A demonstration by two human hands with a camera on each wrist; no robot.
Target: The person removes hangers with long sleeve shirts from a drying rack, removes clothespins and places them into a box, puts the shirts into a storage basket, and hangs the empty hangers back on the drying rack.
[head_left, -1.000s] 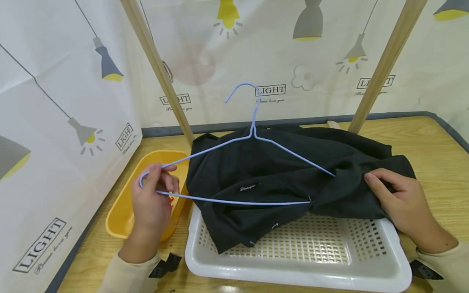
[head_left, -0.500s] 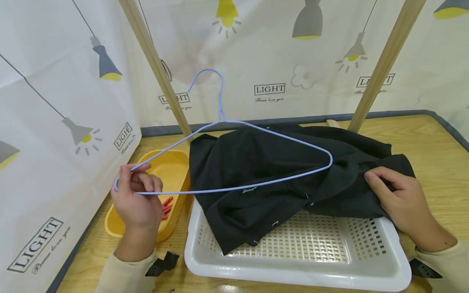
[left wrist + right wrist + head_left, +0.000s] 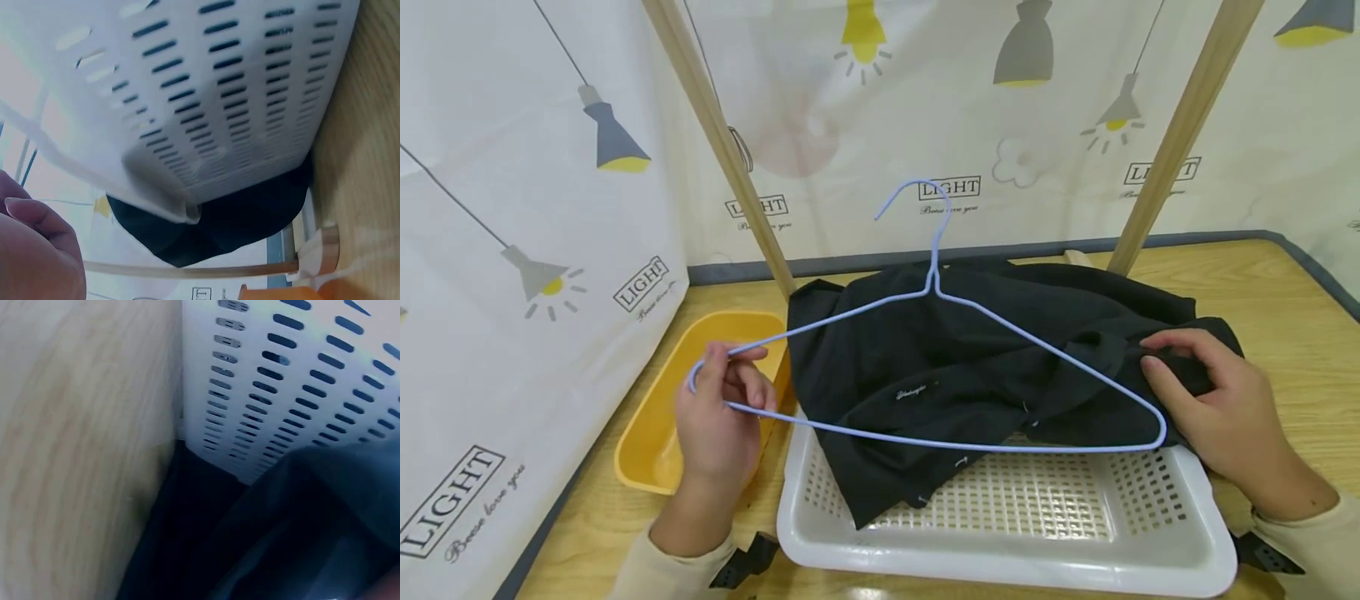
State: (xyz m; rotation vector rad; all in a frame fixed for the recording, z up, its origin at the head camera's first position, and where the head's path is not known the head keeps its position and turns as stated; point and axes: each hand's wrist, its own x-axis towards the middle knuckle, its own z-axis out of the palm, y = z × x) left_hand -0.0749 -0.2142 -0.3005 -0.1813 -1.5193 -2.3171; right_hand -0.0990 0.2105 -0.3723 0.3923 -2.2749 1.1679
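Observation:
In the head view, my left hand [image 3: 718,429] grips one end of a blue wire hanger [image 3: 1037,337] between thumb and fingers. The hanger's hook points up, and its far corner overlaps the front of a black shirt [image 3: 940,350], close to my right hand [image 3: 1213,408]. Thumb and index finger of the right hand pinch a fold of the shirt, which is draped across the back of a white perforated basket [image 3: 1000,567] and carries small white lettering. Dark cloth [image 3: 200,525] hangs beside the basket wall in the right wrist view. Part of the left hand [image 3: 40,250] shows in the left wrist view.
A yellow tray [image 3: 640,442] stands left of the basket, partly behind the left hand. Two wooden posts, left [image 3: 718,142] and right [image 3: 1183,137], rise behind the shirt. A lamp-printed sheet [image 3: 865,133] closes off the back and left side of the wooden table [image 3: 1300,325].
The hanger's far corner, tucked in the shirt's fold a second ago, was drawn out leftward. My left hand then moved back right, bringing that corner lower, before the cloth. The right hand still pinches the shirt.

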